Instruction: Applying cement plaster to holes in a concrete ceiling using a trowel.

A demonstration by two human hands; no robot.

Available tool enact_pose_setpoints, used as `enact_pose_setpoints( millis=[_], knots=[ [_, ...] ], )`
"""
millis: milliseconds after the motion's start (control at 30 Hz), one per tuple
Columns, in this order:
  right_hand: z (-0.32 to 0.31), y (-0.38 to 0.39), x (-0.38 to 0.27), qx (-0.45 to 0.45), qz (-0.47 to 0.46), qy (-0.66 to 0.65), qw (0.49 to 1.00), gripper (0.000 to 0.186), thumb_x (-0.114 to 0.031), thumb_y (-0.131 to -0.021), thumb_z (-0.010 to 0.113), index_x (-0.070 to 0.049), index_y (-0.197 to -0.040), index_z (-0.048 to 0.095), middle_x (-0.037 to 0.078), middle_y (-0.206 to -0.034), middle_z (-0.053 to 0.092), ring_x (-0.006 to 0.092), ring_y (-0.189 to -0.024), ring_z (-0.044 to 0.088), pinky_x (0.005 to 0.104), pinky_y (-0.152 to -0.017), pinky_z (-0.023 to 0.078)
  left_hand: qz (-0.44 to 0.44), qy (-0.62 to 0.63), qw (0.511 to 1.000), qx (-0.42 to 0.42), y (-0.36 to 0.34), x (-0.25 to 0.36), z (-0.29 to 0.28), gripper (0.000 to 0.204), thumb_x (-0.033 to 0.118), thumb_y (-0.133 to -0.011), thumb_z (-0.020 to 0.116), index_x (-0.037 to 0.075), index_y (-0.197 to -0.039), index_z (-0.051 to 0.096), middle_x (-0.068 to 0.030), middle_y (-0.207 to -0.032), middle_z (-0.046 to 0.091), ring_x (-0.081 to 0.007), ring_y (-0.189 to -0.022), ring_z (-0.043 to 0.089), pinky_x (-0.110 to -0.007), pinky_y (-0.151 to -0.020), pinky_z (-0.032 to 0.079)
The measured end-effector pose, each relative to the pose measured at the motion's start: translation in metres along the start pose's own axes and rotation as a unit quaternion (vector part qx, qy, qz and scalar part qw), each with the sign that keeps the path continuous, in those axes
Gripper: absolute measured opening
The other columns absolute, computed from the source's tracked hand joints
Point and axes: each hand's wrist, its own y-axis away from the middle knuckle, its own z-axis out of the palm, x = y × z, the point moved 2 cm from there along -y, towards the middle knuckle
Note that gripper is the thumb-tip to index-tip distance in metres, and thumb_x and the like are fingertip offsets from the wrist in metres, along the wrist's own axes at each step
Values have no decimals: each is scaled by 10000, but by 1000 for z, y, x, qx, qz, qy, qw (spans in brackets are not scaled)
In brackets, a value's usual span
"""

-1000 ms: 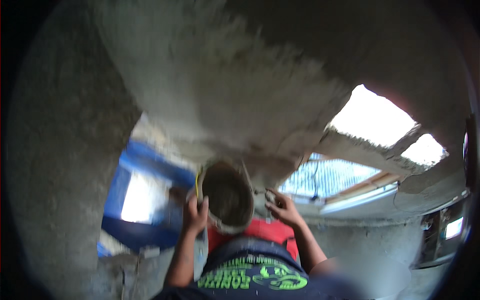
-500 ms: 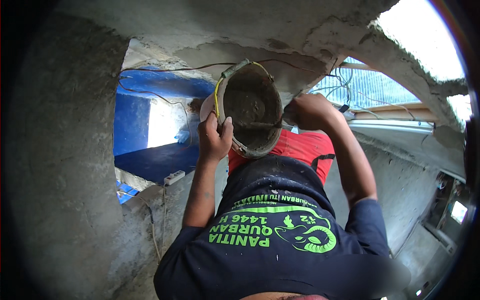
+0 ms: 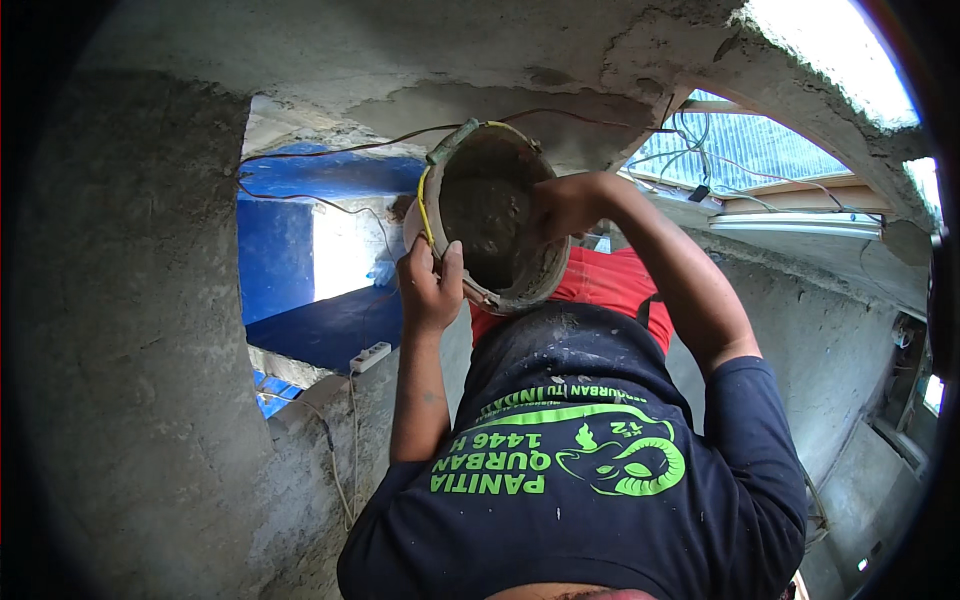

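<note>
A mortar-crusted bucket (image 3: 418, 222) is tilted so that its mouth faces me, with wet grey mortar (image 3: 485, 215) inside. Its yellow wire handle with a grey grip (image 3: 455, 140) lies against the rim. My left hand (image 3: 430, 285) clasps the near left rim, thumb and fingers on either side of the wall. Over the right rim reaches my right hand (image 3: 560, 207), closed and partly inside the bucket. It grips what looks like a trowel, whose blade is hard to tell from the dark mortar.
Rough cement walls (image 3: 140, 300) stand close on the left. Beyond the bucket are a blue-painted recess (image 3: 275, 250) and a loose cable (image 3: 350, 150). A white power strip (image 3: 370, 357) sits on a ledge. Wires (image 3: 690, 150) hang by the opening at right.
My right hand has moved left from outside the right rim into the bucket. The trowel blade that showed across the rim is now mostly hidden. My left hand keeps its hold.
</note>
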Motion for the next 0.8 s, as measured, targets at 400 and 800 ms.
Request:
enact_pose_setpoints(
  millis=[400, 800],
  knots=[
    [81, 85, 92, 188, -132, -589, 775, 361, -320, -1000, 655, 14, -893, 742, 56, -683, 667, 122, -546, 583, 276, -489, 446, -53, 44, 998, -9, -8, -17, -7, 245, 207, -1028, 583, -14, -1118, 636, -125, -747, 627, -232, -658, 606, -361, -618, 477],
    [0, 164, -29, 320, -440, -603, 584, 669, -382, -947, 673, 5, -1460, 485, 142, -935, 591, 149, -526, 524, 260, -426, 392, -45, 63, 997, -13, -17, -26, -9, 216, 177, -1025, 562, -2, -1133, 617, -76, -940, 668, -174, -886, 610, -348, -795, 493]
  ],
)
